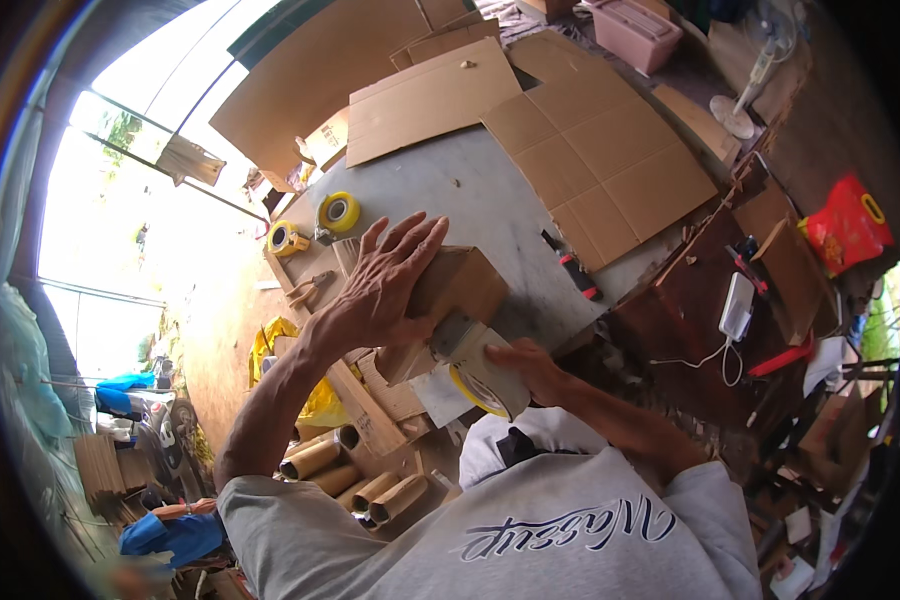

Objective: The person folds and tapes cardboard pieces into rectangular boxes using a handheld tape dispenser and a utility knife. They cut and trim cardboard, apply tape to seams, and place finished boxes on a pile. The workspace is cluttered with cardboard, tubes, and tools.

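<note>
Fingers (422,248) splayed, left hand (378,282) touches box (472,283); right hand (530,372) grips tape dispenser (488,358).

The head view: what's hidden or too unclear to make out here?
In the head view:
Cardboard box: partly covered by the left hand; underside out of sight.
Right hand: some fingers hidden beneath the tape dispenser.
Outdoor scene: washed out by glare.
Grey shirt: cut off by the lower edge.

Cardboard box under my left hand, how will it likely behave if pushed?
The box probably slides rather than rolls, given its flat faces. Its straight edges suggest it's fairly stiff. Cardboard walls hint it's light, though any contents are hidden.
</note>
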`<action>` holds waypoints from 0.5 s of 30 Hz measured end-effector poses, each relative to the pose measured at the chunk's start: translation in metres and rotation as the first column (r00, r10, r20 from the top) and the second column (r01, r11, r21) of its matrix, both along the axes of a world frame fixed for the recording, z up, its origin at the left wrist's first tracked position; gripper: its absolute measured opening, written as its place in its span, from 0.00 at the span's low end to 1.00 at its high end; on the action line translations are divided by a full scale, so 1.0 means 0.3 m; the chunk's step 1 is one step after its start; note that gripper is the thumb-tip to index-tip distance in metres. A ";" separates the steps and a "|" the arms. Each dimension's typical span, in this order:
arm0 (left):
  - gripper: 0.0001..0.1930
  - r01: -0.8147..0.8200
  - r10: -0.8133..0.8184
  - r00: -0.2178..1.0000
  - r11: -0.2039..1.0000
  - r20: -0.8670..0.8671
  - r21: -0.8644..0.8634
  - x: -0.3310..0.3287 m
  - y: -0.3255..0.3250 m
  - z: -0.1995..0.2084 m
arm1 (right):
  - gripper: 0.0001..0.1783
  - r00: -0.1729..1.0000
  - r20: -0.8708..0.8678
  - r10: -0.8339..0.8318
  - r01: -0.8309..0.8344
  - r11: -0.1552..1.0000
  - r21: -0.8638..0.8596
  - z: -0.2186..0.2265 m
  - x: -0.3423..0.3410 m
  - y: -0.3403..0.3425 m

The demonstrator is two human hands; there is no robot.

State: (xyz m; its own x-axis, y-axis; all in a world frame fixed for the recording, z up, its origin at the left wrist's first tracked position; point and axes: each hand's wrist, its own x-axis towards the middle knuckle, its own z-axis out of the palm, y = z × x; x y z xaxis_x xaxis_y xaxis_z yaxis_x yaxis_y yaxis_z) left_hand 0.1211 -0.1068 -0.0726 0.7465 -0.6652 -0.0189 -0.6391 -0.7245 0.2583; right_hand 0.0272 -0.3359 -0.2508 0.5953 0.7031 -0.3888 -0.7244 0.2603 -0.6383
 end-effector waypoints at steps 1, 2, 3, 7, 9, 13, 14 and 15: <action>0.54 0.009 -0.009 1.000 1.000 -0.025 -0.005 0.002 0.000 0.001 | 0.34 0.999 0.021 -0.025 0.025 1.000 0.006 0.005 -0.005 0.002; 0.53 0.022 -0.022 0.999 1.000 -0.039 -0.017 0.009 0.011 -0.002 | 0.34 0.998 0.041 -0.050 0.050 0.999 0.012 0.010 -0.008 0.003; 0.52 0.034 -0.035 0.998 0.999 -0.053 -0.028 0.016 0.026 -0.007 | 0.34 0.996 0.073 -0.050 0.050 0.999 0.000 0.010 -0.009 0.003; 0.49 -0.123 0.120 0.992 0.990 0.039 0.074 -0.023 -0.035 -0.052 | 0.33 0.989 0.144 -0.045 0.050 0.998 -0.030 -0.032 -0.027 -0.004; 0.49 -0.250 0.237 0.963 0.962 0.127 0.106 -0.061 -0.089 -0.070 | 0.32 0.986 0.160 -0.039 0.044 0.999 -0.026 -0.051 -0.032 0.004; 0.50 -0.444 0.392 0.867 0.887 0.307 0.123 -0.175 -0.173 -0.102 | 0.29 0.984 0.178 -0.032 0.046 0.996 -0.078 0.004 -0.051 0.003; 0.51 -0.478 0.406 0.842 0.867 0.355 0.142 -0.197 -0.181 -0.102 | 0.28 0.983 0.183 -0.030 0.049 0.994 -0.102 0.029 -0.057 -0.002; 0.51 -0.449 0.391 0.869 0.881 0.303 0.151 -0.220 -0.176 -0.091 | 0.27 0.979 0.198 -0.045 0.061 0.995 -0.075 0.030 -0.068 -0.004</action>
